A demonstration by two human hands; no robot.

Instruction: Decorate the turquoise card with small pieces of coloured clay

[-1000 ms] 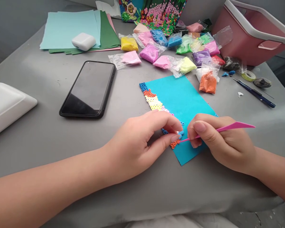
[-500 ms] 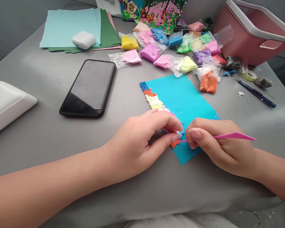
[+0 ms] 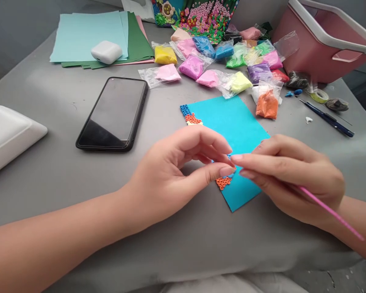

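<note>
I see the turquoise sheet lying right of frame centre on the grey table, a strip of small clay rings along its left edge. My left hand pinches thumb to fingertips over that edge; whether it grips anything I cannot tell. My right hand meets it fingertip to fingertip, grasping a pink tool. Clay bags lie above; a phone left.
</note>
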